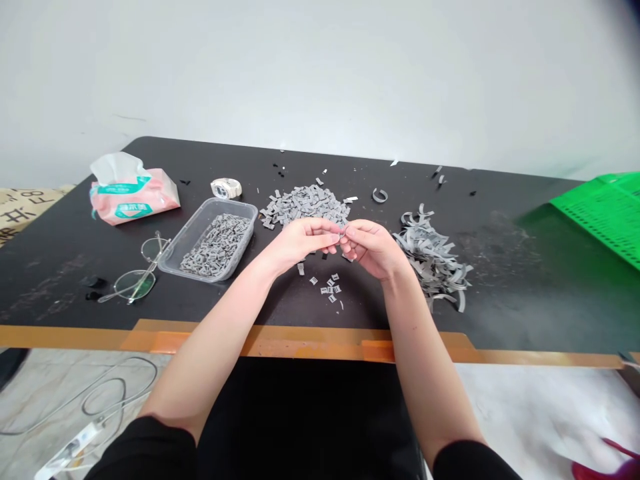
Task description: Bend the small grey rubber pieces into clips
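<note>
Currently both hands are raised over the middle of the table (505,300), near side, fingertips meeting. Left hand (303,241): thumb and forefinger drawn together in a pinch. Right hand (374,250): thumb and forefinger likewise pinched, the other fingers curled under. Between the two sets of fingers, a small grey piece (343,233), mostly hidden; its shape cannot be told.

Far side of the hands, slightly left: a spread pile (305,205) of flat grey bits. Near side, below the hands: a few loose bits (331,289), lying separately or touching. To the right, just beside the right wrist: a tangled heap of grey strips (430,253). One curled strip (379,195) lies apart, farther off, between pile and heap.

Left of the left hand: a clear tub (173,261), partly filled with small grey parts (217,247). Just left of it, glasses (135,283), folded open on the tabletop; at its far edge, a white watch (226,188). Far left, a tissue pack (135,197), one tissue pulled up. Far right, a green basket (607,210), cut off by the view.
</note>
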A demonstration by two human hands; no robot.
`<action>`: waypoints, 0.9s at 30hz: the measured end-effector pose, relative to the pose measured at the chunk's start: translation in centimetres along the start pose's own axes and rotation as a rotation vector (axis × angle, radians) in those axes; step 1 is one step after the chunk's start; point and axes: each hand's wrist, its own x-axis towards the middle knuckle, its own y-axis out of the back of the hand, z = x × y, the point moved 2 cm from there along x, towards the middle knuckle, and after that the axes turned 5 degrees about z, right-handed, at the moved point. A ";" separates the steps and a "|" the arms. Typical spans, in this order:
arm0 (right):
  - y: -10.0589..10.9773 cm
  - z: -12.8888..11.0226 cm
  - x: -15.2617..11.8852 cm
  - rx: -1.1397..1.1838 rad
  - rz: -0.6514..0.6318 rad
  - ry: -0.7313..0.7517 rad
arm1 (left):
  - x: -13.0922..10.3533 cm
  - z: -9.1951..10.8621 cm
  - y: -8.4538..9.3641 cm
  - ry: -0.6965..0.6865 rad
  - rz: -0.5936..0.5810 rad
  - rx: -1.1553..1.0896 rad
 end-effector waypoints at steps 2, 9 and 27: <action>0.0 0.0 0.1 0.010 0.023 0.000 | 0.0 0.0 0.0 -0.002 0.006 0.004; -0.4 0.1 0.0 0.059 0.021 0.035 | 0.1 0.0 -0.1 -0.060 0.034 -0.010; -0.6 0.1 0.0 0.042 0.022 -0.015 | 0.2 -0.4 0.0 -0.046 0.064 0.004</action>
